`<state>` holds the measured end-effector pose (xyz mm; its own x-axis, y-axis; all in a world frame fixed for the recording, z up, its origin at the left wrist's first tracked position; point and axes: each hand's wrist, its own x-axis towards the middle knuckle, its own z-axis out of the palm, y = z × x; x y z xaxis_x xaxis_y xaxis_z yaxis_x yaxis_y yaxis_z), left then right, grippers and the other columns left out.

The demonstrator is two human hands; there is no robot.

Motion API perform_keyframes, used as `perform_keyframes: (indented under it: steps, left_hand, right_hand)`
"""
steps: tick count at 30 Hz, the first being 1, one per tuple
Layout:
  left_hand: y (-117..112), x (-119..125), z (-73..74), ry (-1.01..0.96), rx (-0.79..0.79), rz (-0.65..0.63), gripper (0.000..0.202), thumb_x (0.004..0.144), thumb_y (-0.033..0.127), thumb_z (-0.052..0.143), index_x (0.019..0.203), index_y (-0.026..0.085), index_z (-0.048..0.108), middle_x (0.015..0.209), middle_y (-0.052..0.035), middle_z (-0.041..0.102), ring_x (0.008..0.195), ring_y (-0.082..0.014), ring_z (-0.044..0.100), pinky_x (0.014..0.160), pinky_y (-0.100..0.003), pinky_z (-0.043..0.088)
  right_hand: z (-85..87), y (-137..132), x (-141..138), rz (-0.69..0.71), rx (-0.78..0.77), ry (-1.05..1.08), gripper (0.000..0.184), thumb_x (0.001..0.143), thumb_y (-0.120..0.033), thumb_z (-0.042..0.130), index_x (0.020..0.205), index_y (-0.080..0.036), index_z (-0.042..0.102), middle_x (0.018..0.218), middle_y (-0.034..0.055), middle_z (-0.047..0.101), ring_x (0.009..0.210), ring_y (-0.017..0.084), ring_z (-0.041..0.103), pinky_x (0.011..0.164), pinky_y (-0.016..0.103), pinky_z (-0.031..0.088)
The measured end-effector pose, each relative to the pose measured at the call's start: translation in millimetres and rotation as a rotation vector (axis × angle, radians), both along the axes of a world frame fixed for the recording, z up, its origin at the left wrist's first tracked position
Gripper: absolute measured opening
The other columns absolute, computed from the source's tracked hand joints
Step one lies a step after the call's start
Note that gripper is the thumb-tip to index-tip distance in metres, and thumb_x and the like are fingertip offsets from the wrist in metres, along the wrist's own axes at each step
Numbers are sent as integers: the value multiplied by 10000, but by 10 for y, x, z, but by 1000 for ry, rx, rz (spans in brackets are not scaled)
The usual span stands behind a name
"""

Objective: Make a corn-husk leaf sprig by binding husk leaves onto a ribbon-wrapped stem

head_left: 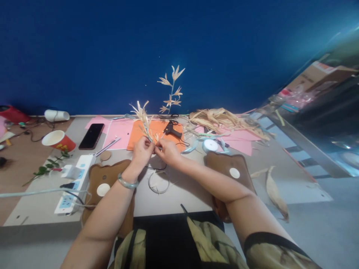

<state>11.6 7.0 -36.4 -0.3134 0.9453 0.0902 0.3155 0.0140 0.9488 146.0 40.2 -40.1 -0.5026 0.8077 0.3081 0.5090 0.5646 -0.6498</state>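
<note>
Left of the glue gun (173, 130), the left grip (143, 151) held the flower (145, 125) beneath its petals (140, 111); what the right grip (168, 151), nearer the glue gun, held, I could not tell.

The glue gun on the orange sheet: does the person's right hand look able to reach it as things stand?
Probably yes: the glue gun lies just beyond the right hand, nothing visible between, though that hand seems busy at the pale sprig.
</note>
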Motion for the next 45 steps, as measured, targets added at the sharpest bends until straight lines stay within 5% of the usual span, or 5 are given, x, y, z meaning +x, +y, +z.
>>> perform_keyframes:
  steps: [16, 26, 34, 38, 45]
  left_hand:
    - [-12, -53, 166, -653, -127, -281, 341, 601, 222, 741, 885, 127, 577, 713, 0, 649, 635, -132, 657, 681, -292, 553]
    - [-66, -71, 205, -633, -94, -486, 359, 720, 305, 700, 1061, 192, 703, 964, -54, 686, 699, -102, 598, 687, -255, 526]
    - [-63, -54, 179, -648, -94, -530, 382, 740, 364, 689, 1095, 220, 700, 961, -52, 670, 682, -92, 551, 633, -235, 482]
    - [-57, -30, 170, -626, -60, -501, 377, 714, 369, 714, 1052, 203, 718, 1018, -66, 671, 715, -103, 547, 641, -233, 459]
    - [-69, -20, 216, -660, -51, -408, 261, 637, 366, 772, 766, 148, 709, 742, -21, 635, 625, -92, 522, 620, -232, 425]
  right_hand:
    - [182, 55, 153, 13, -315, 359, 168, 745, -291, 621, 671, -147, 578, 665, 21, 609, 634, 128, 534, 622, 251, 418]
    - [324, 21, 211, 174, -745, 610, 322, 669, -421, 730, 653, -153, 552, 488, -55, 479, 416, 39, 318, 420, 199, 236]
    - [268, 43, 209, 245, -867, 691, 362, 642, -444, 756, 656, -161, 530, 474, -68, 458, 384, 28, 267, 392, 199, 161]
    - [277, 13, 207, 291, -882, 685, 341, 665, -430, 746, 660, -152, 547, 501, -50, 497, 395, 29, 271, 398, 209, 149]
    - [284, -7, 185, 257, -941, 668, 364, 634, -445, 764, 665, -157, 543, 530, -40, 522, 399, 26, 264, 395, 210, 140]
